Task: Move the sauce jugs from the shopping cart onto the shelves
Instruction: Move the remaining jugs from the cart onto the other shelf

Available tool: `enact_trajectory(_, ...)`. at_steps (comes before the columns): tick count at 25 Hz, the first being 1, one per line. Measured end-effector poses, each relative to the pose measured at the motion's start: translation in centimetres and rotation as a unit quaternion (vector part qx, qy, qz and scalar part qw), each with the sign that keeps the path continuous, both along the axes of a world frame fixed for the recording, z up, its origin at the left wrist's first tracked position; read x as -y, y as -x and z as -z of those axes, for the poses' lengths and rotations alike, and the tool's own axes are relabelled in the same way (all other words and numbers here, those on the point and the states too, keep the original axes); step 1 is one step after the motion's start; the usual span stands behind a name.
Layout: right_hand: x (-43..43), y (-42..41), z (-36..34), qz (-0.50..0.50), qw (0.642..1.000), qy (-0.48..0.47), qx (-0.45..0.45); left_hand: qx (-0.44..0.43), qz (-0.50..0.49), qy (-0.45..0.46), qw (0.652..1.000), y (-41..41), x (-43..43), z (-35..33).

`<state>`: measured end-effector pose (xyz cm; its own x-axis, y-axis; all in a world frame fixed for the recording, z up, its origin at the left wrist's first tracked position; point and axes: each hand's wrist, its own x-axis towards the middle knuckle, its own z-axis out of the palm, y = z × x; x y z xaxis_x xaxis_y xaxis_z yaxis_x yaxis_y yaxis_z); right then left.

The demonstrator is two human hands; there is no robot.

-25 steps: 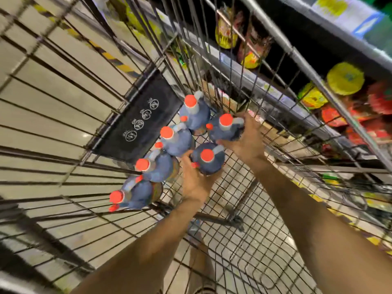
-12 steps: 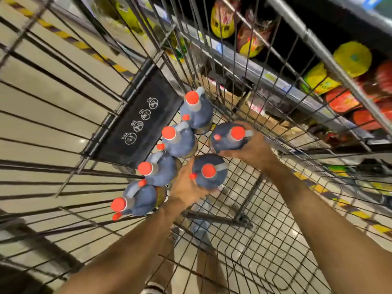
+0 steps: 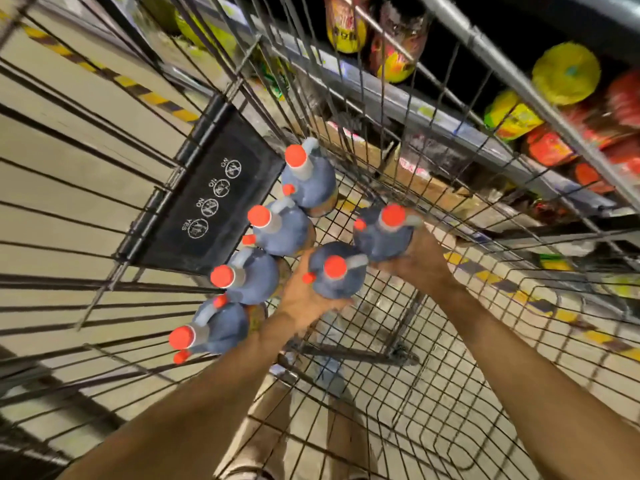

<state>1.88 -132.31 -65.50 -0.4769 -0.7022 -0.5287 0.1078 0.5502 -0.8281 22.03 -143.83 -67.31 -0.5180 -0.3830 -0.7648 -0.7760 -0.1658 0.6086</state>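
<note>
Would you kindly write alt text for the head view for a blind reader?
The left hand grips one dark, orange-capped sauce jug and the right hand another jug, inside a wire shopping cart; four more jugs stand alongside, stocked shelves beyond.

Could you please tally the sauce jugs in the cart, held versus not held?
Dark blue-grey plastic sauce jugs with orange caps, held by left hand and right hand: 2
Same jugs not held: 4
Total: 6
</note>
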Motion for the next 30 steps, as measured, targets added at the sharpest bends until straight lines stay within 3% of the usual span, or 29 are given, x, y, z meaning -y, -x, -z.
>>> enact_trajectory(3, -0.2, -0.5, -1.8, 0.095, 0.994, 0.045, 0.034, -0.042, -0.029, 0.03, 0.998, 1.4, 0.8, -3.0)
enact_trajectory(6, -2.1, -1.7, -7.1, 0.167, 0.982, 0.039, 0.081, -0.091, -0.057, -0.023, 0.994, 1.6, 0.6, -7.6)
enact_trajectory(14, -4.5, -5.9, -22.6, 0.264, 0.94, 0.115, 0.183, -0.161, -0.106, -0.06, 0.979, 2.4, 1.7, -23.9)
enact_trajectory(22, -4.5, -9.4, -36.1, 0.296, 0.929, 0.191, 0.113, -0.287, -0.09, -0.138, 0.944, 0.4, 1.3, -34.9)
enact_trajectory(30, -8.6, -14.7, -43.9, 0.377, 0.876, 0.298, 0.035, -0.377, 0.026, -0.133, 0.916, 0.6, -1.2, -44.9)
